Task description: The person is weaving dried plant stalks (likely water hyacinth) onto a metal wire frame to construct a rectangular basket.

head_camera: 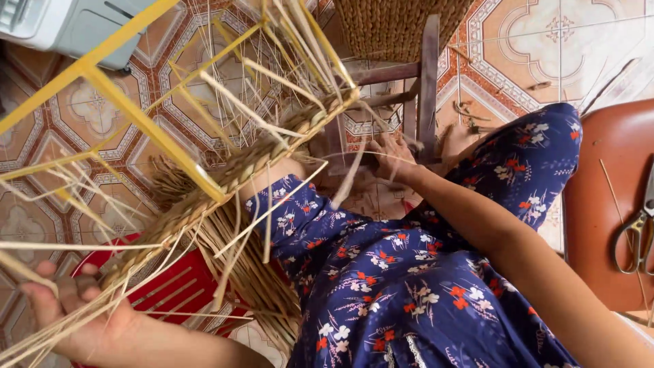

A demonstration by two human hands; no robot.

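Weaving step: my left hand [75, 307], at 7 o'clock, grip closed on straw strands [41, 334] below yellow frame [146, 126]. My right hand [392, 153], centre, fingers working strands at braided rim [272, 146]; grip state unclear. Next move, I judge: needs steady tension.

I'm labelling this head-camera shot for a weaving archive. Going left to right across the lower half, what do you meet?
Left hand gripping pale straw strands → red slatted plastic stool → lap in navy floral fabric → right forearm → brown chair seat → metal scissors.
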